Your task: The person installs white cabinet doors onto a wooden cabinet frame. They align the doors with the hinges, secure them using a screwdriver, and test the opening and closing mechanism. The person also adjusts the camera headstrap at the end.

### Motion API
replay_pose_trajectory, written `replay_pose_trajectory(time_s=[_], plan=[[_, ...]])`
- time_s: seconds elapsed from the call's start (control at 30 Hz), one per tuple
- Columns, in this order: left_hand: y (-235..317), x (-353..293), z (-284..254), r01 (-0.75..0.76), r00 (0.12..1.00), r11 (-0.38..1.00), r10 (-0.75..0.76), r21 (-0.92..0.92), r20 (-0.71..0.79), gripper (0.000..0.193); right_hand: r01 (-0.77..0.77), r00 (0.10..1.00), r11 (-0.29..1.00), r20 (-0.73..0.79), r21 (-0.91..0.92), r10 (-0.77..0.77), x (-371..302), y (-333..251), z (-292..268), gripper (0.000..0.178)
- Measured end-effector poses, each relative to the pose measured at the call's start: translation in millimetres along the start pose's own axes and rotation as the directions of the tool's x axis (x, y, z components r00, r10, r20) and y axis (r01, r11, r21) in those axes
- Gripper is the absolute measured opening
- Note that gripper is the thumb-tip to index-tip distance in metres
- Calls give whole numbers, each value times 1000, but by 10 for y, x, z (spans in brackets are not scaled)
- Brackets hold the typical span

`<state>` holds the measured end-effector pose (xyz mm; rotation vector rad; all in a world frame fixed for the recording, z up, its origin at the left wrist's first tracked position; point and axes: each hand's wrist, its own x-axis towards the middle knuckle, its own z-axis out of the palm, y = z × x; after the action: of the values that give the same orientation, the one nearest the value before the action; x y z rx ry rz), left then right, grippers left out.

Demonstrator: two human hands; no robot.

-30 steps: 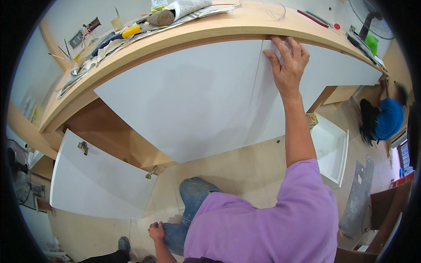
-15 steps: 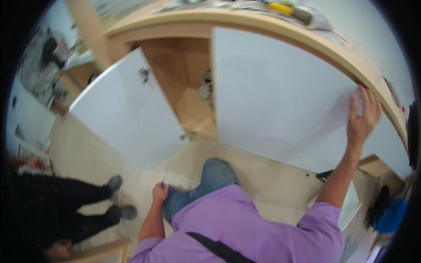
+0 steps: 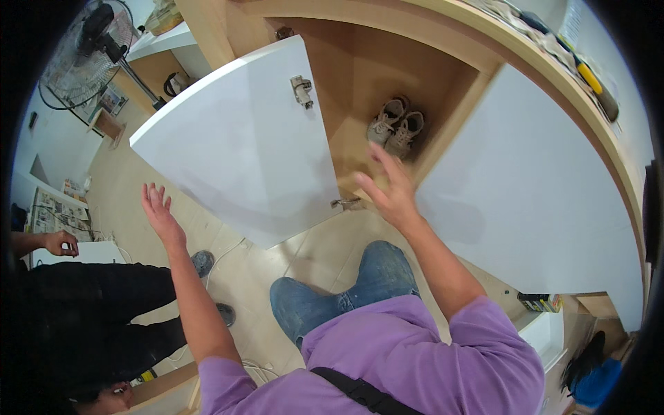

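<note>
In front of me a white cabinet door [image 3: 235, 138] stands swung out to the left, with two metal hinges on its inner side. My left hand [image 3: 160, 216] is raised beside that door's outer edge, fingers spread and holding nothing. My right hand [image 3: 394, 190], slightly smeared by motion, hovers before the opening with its fingers apart and nothing in them. Behind it a pair of worn sneakers [image 3: 395, 128] sits inside the wooden cabinet [image 3: 332, 76]. The upper hinge [image 3: 301, 92] is plain to see; the lower hinge [image 3: 346, 203] joins door and frame. Another white door [image 3: 532, 187] covers the right side.
At the left a person in dark trousers [image 3: 104, 297] stands close by. A fan [image 3: 104, 41] is at the far left. Tools, among them one with a yellow handle [image 3: 588, 77], lie on the cabinet top. A white cable [image 3: 225, 256] runs over the floor.
My right hand has left the right-hand door's far edge and come left to the cabinet opening. My left hand has risen from my knee toward the swung-out door. My view has turned right.
</note>
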<state>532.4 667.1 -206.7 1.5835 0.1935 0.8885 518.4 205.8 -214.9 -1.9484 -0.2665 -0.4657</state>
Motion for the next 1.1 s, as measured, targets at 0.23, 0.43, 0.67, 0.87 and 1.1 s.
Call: replay_pose_trajectory(time_s=[0.23, 0.43, 0.67, 0.87, 1.1], plan=[[-377, 688, 360, 68, 986, 998, -64, -17, 151, 71, 154, 980, 986, -137, 60, -144, 1417, 71, 1118, 80], [-770, 685, 98, 171, 985, 965, -162, -198, 63, 80, 243, 964, 963, -146, 121, -225, 1562, 272, 1269, 73], [-710, 637, 274, 162, 986, 967, -150, -196, 74, 85, 330, 921, 943, -232, 39, -312, 1598, 289, 1233, 69], [-636, 352, 67, 193, 981, 963, -193, -186, 17, 95, 29, 973, 630, -167, 776, 160, 1573, 453, 989, 57], [-151, -83, 199, 109, 993, 994, -110, -32, -32, 110, -357, 931, 655, 193, 666, 311, 1153, 1411, 762, 54]])
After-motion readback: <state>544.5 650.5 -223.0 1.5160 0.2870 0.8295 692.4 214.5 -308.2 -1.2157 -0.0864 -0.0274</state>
